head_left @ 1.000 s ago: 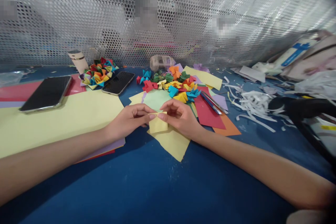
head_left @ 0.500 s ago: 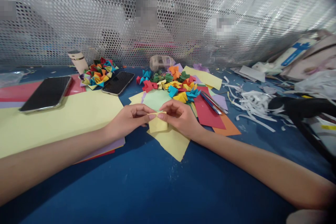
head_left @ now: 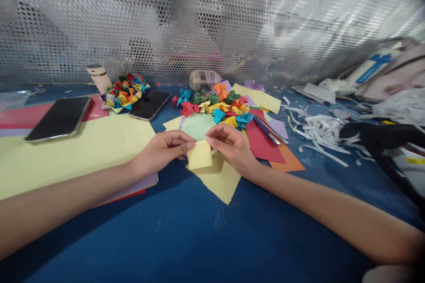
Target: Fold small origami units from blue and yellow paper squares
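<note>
A small folded piece of yellow paper (head_left: 199,155) is held up between my two hands. My left hand (head_left: 168,148) pinches its upper left corner between thumb and fingers. At the upper right corner, my right hand (head_left: 229,145) has its thumb and fingertips closed on the edge. Below the folded piece, a larger yellow sheet (head_left: 223,181) lies on the blue table (head_left: 186,230). Just beyond my fingers rests a pale green sheet (head_left: 198,126). The far fingers of both hands are partly hidden.
Several colourful folded paper pieces (head_left: 229,106) lie behind my hands, near a clear jar (head_left: 204,79). Pens (head_left: 267,130) rest on red paper (head_left: 259,143). Two phones (head_left: 59,117) and a paper cluster (head_left: 124,93) are left; shredded white paper (head_left: 322,130) is right.
My right thumb has shifted slightly up and right, from the middle of the paper's top edge to its corner. More of the folded paper's face now shows. My left hand stays nearly still.
</note>
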A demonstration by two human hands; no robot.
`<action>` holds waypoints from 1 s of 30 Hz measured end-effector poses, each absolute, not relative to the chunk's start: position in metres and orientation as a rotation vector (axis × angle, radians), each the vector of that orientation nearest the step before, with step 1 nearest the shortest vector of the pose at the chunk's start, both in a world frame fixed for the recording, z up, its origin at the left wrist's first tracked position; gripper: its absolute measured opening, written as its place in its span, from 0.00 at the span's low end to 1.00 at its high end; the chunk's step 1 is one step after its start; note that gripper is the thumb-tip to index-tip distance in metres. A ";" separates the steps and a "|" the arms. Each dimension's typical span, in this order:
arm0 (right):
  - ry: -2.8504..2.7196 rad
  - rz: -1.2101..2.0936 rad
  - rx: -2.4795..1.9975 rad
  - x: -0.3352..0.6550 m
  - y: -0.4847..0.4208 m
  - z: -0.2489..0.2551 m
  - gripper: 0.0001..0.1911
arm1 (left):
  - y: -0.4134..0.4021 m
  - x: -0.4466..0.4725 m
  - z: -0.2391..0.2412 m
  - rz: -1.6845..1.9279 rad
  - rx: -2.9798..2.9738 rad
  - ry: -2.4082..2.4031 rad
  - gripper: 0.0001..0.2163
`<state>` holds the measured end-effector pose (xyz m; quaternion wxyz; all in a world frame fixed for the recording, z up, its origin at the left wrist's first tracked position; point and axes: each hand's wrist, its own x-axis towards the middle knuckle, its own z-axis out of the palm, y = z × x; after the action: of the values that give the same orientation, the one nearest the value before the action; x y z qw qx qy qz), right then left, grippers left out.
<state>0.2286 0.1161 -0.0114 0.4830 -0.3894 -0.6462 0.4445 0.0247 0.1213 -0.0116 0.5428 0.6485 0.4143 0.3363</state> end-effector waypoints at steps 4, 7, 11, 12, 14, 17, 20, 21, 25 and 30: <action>-1.548 1.052 -0.975 0.227 0.119 -0.015 0.12 | 0.120 0.025 -0.010 0.809 1.517 0.996 0.13; -1.568 1.019 -0.971 0.226 0.119 -0.017 0.12 | 0.120 0.025 -0.009 0.818 1.500 0.997 0.12; -1.599 0.996 -0.932 0.227 0.118 -0.018 0.11 | 0.121 0.026 -0.009 0.802 1.489 0.983 0.12; -1.602 0.991 -0.927 0.227 0.118 -0.018 0.11 | 0.121 0.026 -0.010 0.796 1.492 0.973 0.12; -1.600 0.979 -0.928 0.227 0.119 -0.017 0.11 | 0.121 0.026 -0.010 0.783 1.506 0.952 0.12; -1.573 0.979 -0.933 0.227 0.120 -0.016 0.12 | 0.122 0.026 -0.011 0.764 1.522 0.948 0.12; -1.560 1.022 -0.970 0.226 0.121 -0.015 0.13 | 0.123 0.026 -0.012 0.777 1.492 0.968 0.12; -1.571 1.049 -0.992 0.226 0.121 -0.014 0.14 | 0.123 0.025 -0.012 0.795 1.470 0.970 0.11; -1.652 1.139 -1.046 0.226 0.119 -0.013 0.15 | 0.125 0.024 -0.014 0.879 1.381 0.957 0.09; -1.689 1.069 -1.051 0.227 0.119 -0.013 0.13 | 0.125 0.025 -0.015 0.880 1.383 0.947 0.09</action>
<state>0.2270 0.1192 -0.0132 0.4274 -0.4209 -0.6760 0.4280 0.0253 0.1245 -0.0146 0.5845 0.5929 0.4060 0.3770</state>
